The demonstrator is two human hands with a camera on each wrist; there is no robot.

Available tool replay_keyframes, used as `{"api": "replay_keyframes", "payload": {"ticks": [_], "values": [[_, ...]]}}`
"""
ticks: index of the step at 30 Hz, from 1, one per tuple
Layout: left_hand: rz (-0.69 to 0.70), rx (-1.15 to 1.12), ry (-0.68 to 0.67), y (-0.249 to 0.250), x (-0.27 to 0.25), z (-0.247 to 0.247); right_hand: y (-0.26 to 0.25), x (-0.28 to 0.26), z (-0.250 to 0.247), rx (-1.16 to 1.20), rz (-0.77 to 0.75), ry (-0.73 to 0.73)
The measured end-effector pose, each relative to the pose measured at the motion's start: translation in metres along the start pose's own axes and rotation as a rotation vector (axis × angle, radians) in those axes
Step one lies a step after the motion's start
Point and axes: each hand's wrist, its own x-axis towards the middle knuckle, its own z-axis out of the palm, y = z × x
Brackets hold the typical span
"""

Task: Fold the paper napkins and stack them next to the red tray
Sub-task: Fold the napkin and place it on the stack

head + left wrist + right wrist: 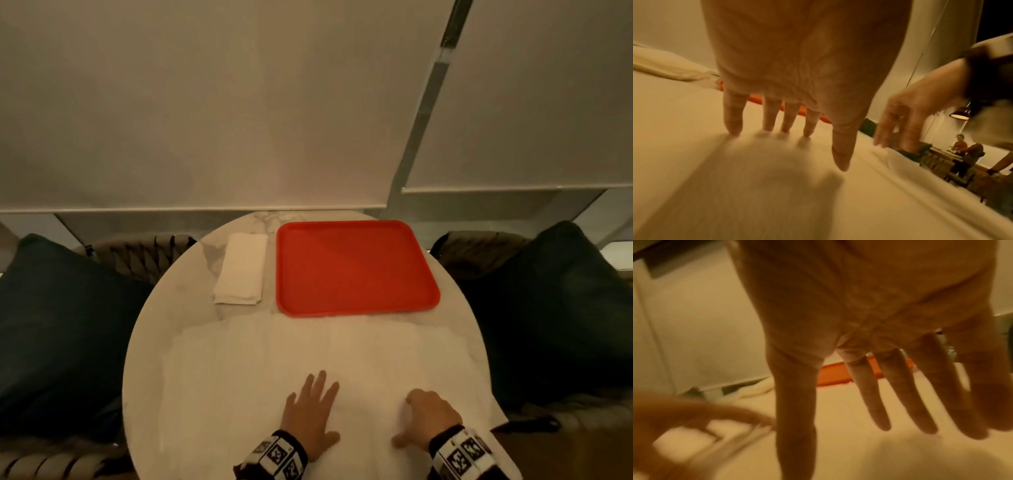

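A large white paper napkin [308, 349] lies spread open on the near half of the round table. My left hand [313, 404] rests flat on it with fingers spread, and the fingertips [733, 128] touch the paper [735, 186]. To its right, my right hand [424, 411] is over the same napkin [859, 451], fingers straight and pointing down, holding nothing. The red tray [356, 267] sits empty at the far side. A stack of folded napkins [241, 270] lies just left of the tray.
The marble table [150, 342] is ringed by woven chairs with dark cushions, one on the left [51, 325] and one on the right [555, 308]. Window blinds hang behind. In the left wrist view, people [966, 151] sit at a distant table.
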Motion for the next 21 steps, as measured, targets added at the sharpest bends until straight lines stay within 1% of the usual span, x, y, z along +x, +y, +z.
{"api": "replay_keyframes", "payload": {"ticks": [2,5,7,12,14,16,19,21], "values": [[-0.019,0.023,0.028,0.001,0.002,0.008,0.011,-0.001,0.026,-0.016,0.013,-0.057],[-0.031,0.031,0.077,0.001,0.003,0.014,0.018,-0.002,0.061,-0.046,0.005,-0.018],[-0.047,0.02,0.113,0.003,0.003,0.017,0.02,-0.003,0.073,-0.048,-0.021,-0.013],[-0.08,-0.016,0.169,0.009,0.005,0.024,0.029,-0.005,0.072,-0.049,-0.08,0.037],[-0.087,-0.023,0.174,0.008,0.006,0.025,0.031,-0.007,0.074,-0.021,-0.103,0.044],[-0.084,-0.024,0.179,0.007,0.008,0.024,0.037,-0.01,0.074,0.024,-0.123,0.093],[-0.073,-0.023,0.177,0.007,0.009,0.024,0.052,-0.02,0.063,0.148,-0.153,0.198],[-0.074,-0.04,0.173,0.008,0.008,0.022,0.063,-0.029,0.052,0.293,-0.154,0.214]]}}
